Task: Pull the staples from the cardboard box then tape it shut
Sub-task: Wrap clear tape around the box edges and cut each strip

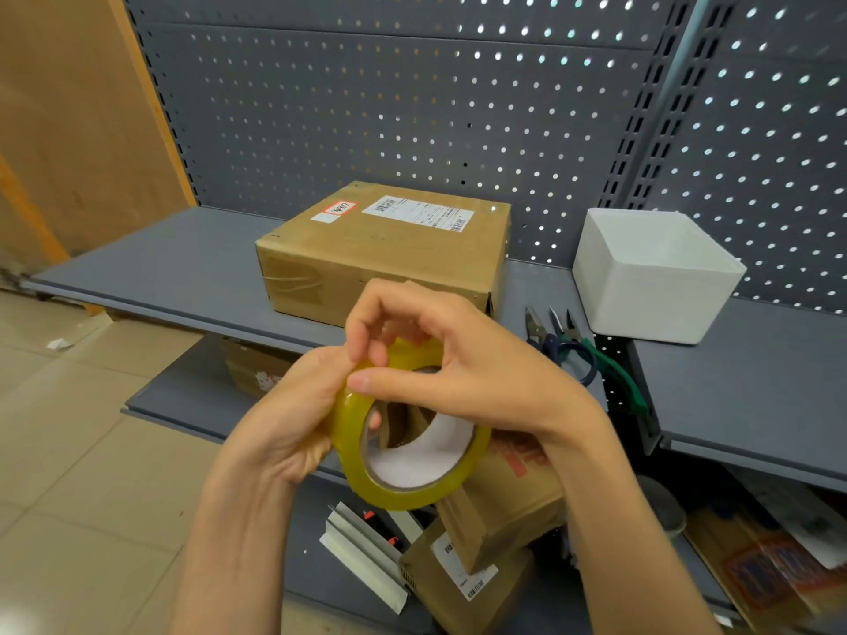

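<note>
Roll of clear yellowish packing tape, white-lined core, held up in front of the shelving, nearest the camera. Left hand: wrapped round the roll's left rim, one fingertip showing through the core. Right hand: over the top of the roll, thumb and curled fingers picking at its outer surface, apparently hunting for the loose end; no free tail of tape is visible. Cardboard box: on the grey shelf beyond the hands, top flaps lying flat, two printed labels on its lid, old tape patch on the near face; whether any staples remain cannot be told from here. Pliers and a green-handled tool: lying just right of the box, untouched. White open bin: further right on the shelf. Lower shelf: smaller cartons and folded papers. Step judged in hand: taping, at its start. Next move calls for lifting the tape's end, drawing out a length, and carrying the roll to the box's top seam.
</note>
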